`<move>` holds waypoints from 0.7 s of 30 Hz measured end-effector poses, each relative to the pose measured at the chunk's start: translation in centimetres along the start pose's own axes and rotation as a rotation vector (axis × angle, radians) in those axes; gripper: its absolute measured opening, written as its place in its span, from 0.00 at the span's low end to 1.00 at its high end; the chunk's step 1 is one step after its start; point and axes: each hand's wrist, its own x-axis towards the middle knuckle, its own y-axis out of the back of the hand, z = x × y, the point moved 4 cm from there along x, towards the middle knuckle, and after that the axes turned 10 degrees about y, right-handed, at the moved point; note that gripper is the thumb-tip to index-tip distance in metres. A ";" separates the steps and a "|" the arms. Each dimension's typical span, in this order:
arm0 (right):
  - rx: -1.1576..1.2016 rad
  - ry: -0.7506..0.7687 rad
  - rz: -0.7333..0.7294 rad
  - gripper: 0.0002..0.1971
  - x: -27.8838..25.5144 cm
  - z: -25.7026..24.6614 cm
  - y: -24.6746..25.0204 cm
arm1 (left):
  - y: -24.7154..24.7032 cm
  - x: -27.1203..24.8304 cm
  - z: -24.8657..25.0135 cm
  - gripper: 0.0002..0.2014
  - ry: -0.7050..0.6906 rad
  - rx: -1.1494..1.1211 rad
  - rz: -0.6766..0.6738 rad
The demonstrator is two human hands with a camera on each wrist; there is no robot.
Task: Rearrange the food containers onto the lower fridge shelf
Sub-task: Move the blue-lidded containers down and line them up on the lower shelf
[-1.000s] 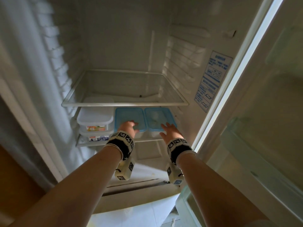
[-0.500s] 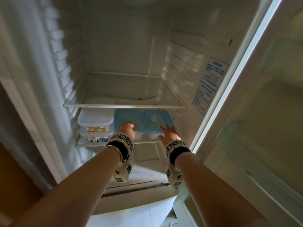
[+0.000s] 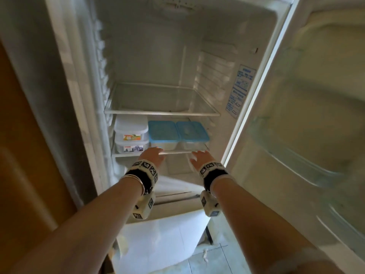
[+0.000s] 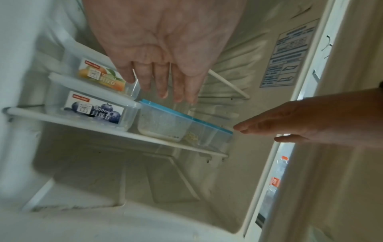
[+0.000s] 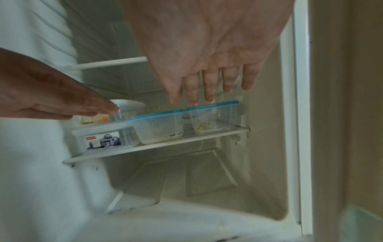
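Observation:
On the lower fridge shelf (image 3: 138, 154) two clear containers with white lids are stacked at the left, the orange-label one (image 3: 132, 131) on the blueberry-label one (image 3: 132, 148). Two blue-lidded containers stand side by side to their right, left (image 3: 163, 133) and right (image 3: 192, 132). My left hand (image 3: 153, 157) hovers open just in front of the shelf edge, fingers straight (image 4: 163, 83), holding nothing. My right hand (image 3: 201, 160) is also open and empty before the shelf, fingers (image 5: 209, 88) extended toward the right blue-lidded container (image 5: 215, 117).
The glass upper shelf (image 3: 162, 113) above carries nothing. The fridge door (image 3: 306, 115) stands open at the right. A wooden panel (image 3: 23, 155) borders the fridge at the left. Below the lower shelf is the bare fridge bottom (image 4: 145, 180).
Both hands have drawn back from the blue lids to just in front of the shelf edge. My head view has pulled back and tilted up.

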 end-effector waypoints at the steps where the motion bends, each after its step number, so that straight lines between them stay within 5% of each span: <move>1: 0.009 -0.009 -0.020 0.26 -1.1 -0.4 -0.5 | -0.3 -0.9 -0.4 0.21 -0.010 0.023 -0.005; 11: 0.035 -0.078 -0.128 0.26 -9.9 -1.7 -4.0 | -2.2 -8.9 -2.6 0.24 0.004 0.110 -0.034; 21: 0.019 0.006 -0.126 0.25 -20.6 -0.9 -5.8 | -4.5 -20.2 -1.6 0.25 0.062 0.155 -0.010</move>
